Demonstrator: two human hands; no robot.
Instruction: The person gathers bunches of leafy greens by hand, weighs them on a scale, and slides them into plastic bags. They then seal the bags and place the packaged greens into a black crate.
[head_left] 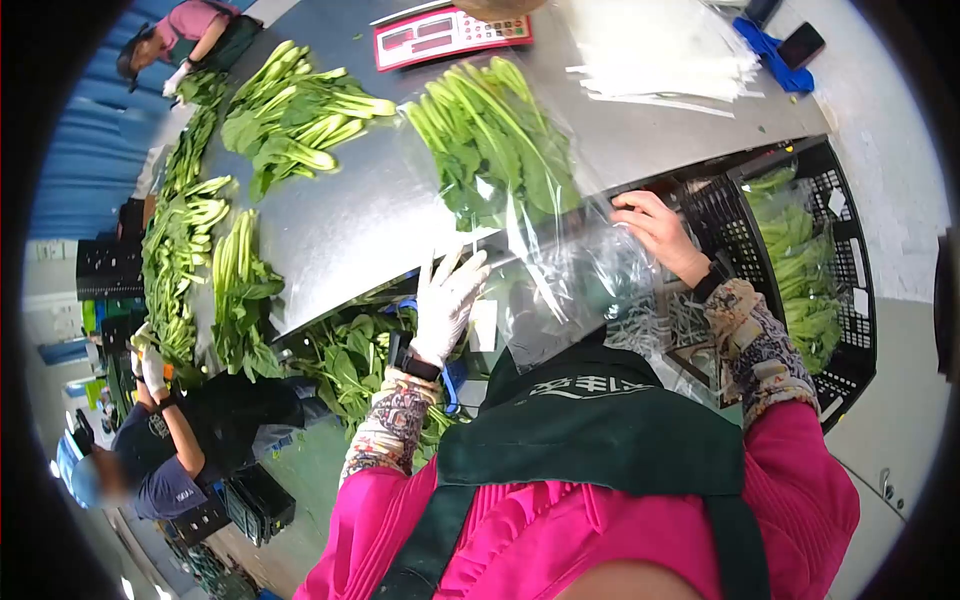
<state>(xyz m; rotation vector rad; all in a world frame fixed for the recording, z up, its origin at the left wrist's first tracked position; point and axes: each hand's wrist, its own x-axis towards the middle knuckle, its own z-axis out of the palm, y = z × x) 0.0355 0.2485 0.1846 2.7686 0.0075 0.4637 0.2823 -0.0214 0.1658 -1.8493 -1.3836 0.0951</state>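
Observation:
A clear plastic bag (545, 270) with leafy green stalks (490, 145) inside lies over the edge of the metal table, its empty end hanging toward my apron. My left hand (450, 300), in a white glove, is at the bag's left side with its fingers apart; nothing shows in it. At the bag's right side is my bare right hand (660, 232), fingers bent and pressed together on the plastic. The stalks lie with stems away from me and leaves toward me.
Piles of greens (300, 115) lie left on the metal table (350, 190). A red scale (450, 35) and white plastic strips (660, 50) are at the far side. Black crates (850, 270) with bagged greens stand right. Two people (165, 445) handle greens at left.

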